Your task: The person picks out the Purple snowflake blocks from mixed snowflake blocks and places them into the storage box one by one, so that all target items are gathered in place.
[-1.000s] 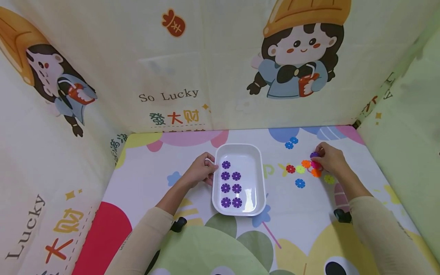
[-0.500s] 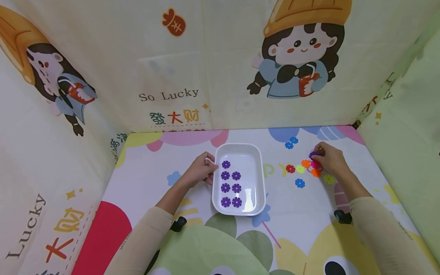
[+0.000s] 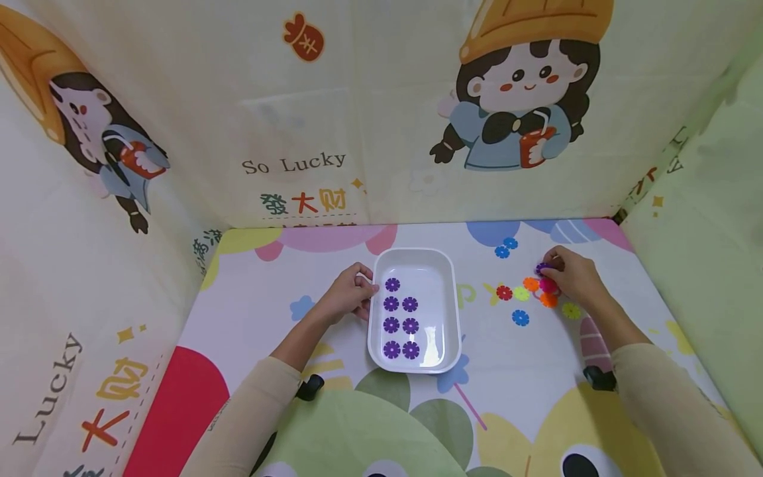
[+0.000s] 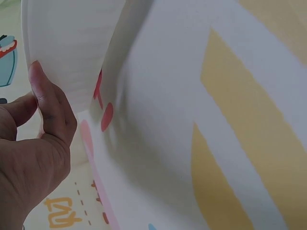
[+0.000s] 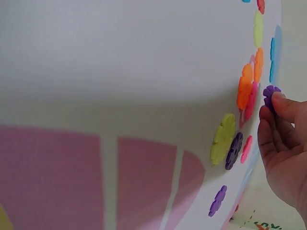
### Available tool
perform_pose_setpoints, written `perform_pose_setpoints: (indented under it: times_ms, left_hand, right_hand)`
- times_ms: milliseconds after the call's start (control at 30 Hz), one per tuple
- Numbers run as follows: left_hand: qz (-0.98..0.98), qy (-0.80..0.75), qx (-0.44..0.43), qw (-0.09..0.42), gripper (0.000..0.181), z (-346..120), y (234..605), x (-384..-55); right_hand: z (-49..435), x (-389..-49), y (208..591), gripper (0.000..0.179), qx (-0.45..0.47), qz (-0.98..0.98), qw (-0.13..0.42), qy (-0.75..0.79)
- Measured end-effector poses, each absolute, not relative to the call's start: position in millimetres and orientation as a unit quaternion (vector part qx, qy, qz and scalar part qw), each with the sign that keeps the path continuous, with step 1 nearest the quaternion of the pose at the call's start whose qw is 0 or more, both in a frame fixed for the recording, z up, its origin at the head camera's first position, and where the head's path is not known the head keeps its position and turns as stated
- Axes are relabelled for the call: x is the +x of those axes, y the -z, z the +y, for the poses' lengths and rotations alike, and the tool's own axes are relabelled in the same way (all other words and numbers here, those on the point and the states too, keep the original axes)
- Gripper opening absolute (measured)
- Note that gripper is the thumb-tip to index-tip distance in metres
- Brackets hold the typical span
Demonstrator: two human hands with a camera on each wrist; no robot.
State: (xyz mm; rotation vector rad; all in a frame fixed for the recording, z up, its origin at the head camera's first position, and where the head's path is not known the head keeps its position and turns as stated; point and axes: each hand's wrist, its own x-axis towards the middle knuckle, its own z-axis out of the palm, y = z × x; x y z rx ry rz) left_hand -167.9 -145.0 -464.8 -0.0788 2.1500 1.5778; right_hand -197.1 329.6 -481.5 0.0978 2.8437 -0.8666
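A white tray [image 3: 439, 318] stands on the table, with several purple flower-shaped plastic discs [image 3: 410, 325] laid in two columns on its left half. My left hand [image 3: 347, 293] grips the tray's left rim; in the left wrist view, thumb and fingers [image 4: 53, 103] pinch the tray edge. Over the loose pieces at the right, my right hand [image 3: 573, 273] pinches a purple disc [image 5: 271, 98] between thumb and fingers. Below that hand lie a magenta disc [image 3: 546, 285], orange discs [image 3: 548, 300] and a yellow-green disc [image 3: 571, 311].
Left of the pile are a red disc [image 3: 504, 293] and a blue disc [image 3: 520, 318]; more blue discs [image 3: 503, 252] lie farther back. The right wrist view also shows a dark purple disc [image 5: 233, 151] on the table. Printed cloth walls [image 3: 381, 119] enclose the back and sides.
The purple disc in my right hand has shifted and turned slightly between the fingers, moving a little left. My left hand and the tray keep their places.
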Motion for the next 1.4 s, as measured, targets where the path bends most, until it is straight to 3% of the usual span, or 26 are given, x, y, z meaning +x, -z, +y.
perform_pose_setpoints:
  times_ms: [867, 1400]
  left_hand:
    - [0.788, -0.567, -0.026, 0.237, 0.027, -144.4, 460.1, -170.3]
    - [0.787, -0.569, -0.016, 0.238, 0.029, -147.5, 466.9, -174.5]
  right_hand:
    - [286.0, -189.3, 437.7, 0.024, -0.086, 0.941, 0.089, 0.315]
    - [247.7, -184.4, 426.4, 0.017, -0.168, 0.933, 0.050, 0.313]
